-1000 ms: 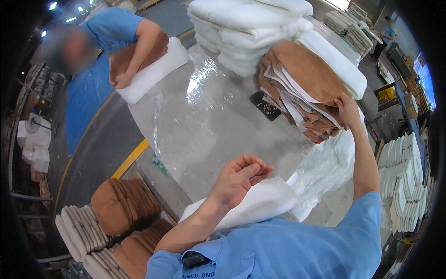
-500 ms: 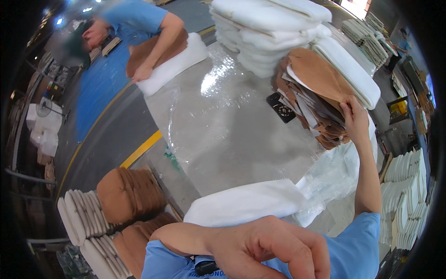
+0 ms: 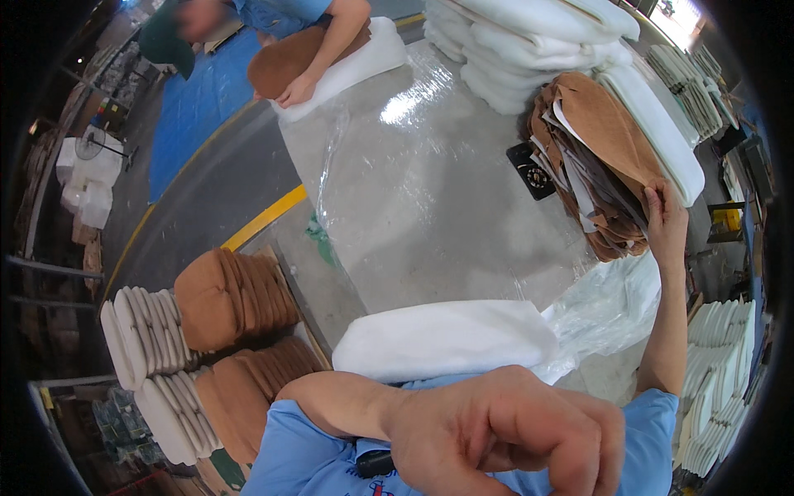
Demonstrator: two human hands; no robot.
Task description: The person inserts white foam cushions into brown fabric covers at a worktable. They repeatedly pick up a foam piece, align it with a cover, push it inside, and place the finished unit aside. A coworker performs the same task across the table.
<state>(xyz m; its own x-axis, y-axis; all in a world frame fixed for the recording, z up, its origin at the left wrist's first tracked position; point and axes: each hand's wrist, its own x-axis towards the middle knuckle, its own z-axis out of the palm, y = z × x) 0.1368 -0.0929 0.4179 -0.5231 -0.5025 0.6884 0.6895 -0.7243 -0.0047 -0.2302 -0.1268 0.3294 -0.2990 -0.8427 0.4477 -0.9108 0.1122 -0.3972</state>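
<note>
At the right, my right hand (image 3: 667,217) pinches the near corner of the top brown fabric sheet (image 3: 608,124). This sheet lies over an uneven pile of brown, white and grey sheets (image 3: 589,194), beside a folded white padding (image 3: 662,132). My left hand (image 3: 504,422) is raised close in the foreground with its fingers curled. The fingertips run toward the lower edge, so anything in them is hidden. Behind that hand, a white padding piece (image 3: 447,337) lies along the near edge of the plastic-covered surface (image 3: 430,215).
A black device (image 3: 531,172) sits beside the pile. Folded white paddings (image 3: 529,50) are stacked at the back. Opposite, a co-worker's hand (image 3: 299,89) rests on a brown sheet (image 3: 285,62). Brown stacks (image 3: 231,302) and white stacks (image 3: 145,331) stand at left; more white stacks (image 3: 715,372) at right.
The view has shifted, so the pile and surface appear farther right and slightly higher. My right hand keeps its grip on the sheet corner. My left hand appears farther right and stays curled.
</note>
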